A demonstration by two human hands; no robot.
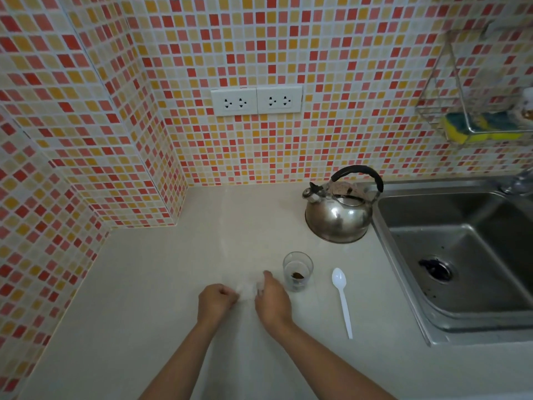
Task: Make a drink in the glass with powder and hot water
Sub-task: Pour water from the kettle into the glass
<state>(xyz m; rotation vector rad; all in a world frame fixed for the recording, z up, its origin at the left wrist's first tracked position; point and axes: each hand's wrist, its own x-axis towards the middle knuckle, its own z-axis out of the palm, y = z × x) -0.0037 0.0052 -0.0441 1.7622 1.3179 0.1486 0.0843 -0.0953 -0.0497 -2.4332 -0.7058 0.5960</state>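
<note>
A small clear glass stands on the pale counter with a little brown powder at its bottom. Just left of it, my left hand and my right hand both pinch a small, blurred white packet between them, low over the counter. A white plastic spoon lies to the right of the glass, bowl pointing away from me. The steel kettle with a black handle sits behind the glass, beside the sink.
A steel sink fills the right side, its rim close to the spoon. Two wall sockets sit on the mosaic tiles. A wire rack holding a yellow sponge hangs at upper right. The tiled wall juts out at the left.
</note>
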